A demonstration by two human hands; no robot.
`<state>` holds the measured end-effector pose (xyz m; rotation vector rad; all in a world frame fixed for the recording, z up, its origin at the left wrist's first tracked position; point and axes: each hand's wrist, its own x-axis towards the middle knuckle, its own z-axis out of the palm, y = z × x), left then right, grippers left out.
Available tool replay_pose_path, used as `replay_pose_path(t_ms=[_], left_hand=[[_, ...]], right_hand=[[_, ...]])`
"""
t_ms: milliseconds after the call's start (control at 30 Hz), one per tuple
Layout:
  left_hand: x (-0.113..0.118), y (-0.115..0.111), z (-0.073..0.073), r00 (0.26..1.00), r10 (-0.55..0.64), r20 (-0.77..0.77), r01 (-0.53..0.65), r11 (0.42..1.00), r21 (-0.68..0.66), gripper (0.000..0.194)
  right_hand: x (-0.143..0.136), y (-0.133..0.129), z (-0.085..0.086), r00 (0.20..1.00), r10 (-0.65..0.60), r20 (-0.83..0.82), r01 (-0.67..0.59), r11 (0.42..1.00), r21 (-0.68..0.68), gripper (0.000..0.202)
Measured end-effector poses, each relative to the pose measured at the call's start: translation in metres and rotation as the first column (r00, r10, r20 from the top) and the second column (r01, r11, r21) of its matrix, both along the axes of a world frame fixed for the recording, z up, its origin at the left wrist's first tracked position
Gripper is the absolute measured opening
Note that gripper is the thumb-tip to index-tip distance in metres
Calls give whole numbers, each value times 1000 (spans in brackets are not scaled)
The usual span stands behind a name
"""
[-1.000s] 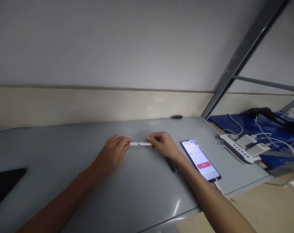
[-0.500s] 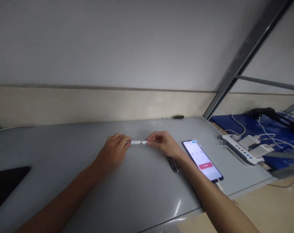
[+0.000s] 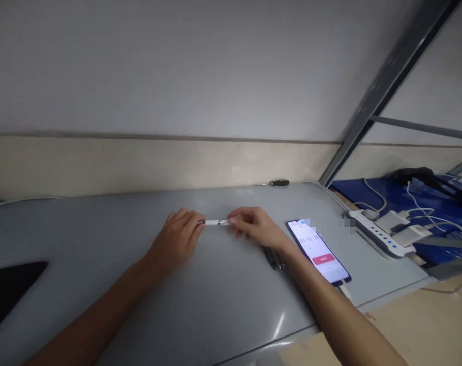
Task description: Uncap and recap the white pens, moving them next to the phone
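White and slim, a pen-like stick point(image 3: 211, 222) is spanning crosswise toward the tabletop's point(image 3: 215, 295) back edge; the left hand point(image 3: 180, 233) is grasping one end, the right hand point(image 3: 254, 224) apparently pinching the clear other end, blur softening its fingers.

Slim white pen point(image 3: 211, 222), dark-banded, held crosswise, ends partly covered.

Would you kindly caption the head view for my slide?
Left hand gripping a white pen, right hand at its other end, near a smartphone.
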<state>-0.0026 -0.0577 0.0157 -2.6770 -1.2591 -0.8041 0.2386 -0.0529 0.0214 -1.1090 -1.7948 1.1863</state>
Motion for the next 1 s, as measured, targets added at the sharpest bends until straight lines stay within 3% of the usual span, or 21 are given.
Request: replay_pose_path(t_ms=[67, 200, 400, 667, 800, 900, 1000], left_hand=[[0, 0, 0, 1000, -7, -4, 7, 1000, -8, 25], [0, -2, 1, 1000, -3, 0, 3, 1000, -21, 25], [0, -2, 2, 1000, 1, 1, -1, 999, -54, 25], [-3, 1, -2, 999, 13, -35, -18, 988, -150, 33], [-4, 3, -3, 999, -2, -39, -4, 989, -147, 34], [-4, 3, -4, 999, -7, -37, 2, 991, -134, 34], [-4, 4, -4, 999, -11, -32, 6, 992, -125, 33]], right_hand=[[0, 0, 0, 999, 30, 37, -29, 999, -25, 31], [-1, 0, 1, 998, -56, 24, 53, 993, 106, 10], [0, 0, -2, 990, -112, 90, 96, 982, 164, 8], [-6, -2, -6, 971, -142, 190, 43, 894, 446, 17], [-6, -4, 0, 964, -93, 248, -8, 925, 380, 11], [-5, -5, 3, 956, -62, 287, -20, 961, 276, 28], [-4, -4, 2, 968, -57, 244, -8, 966, 257, 19]])
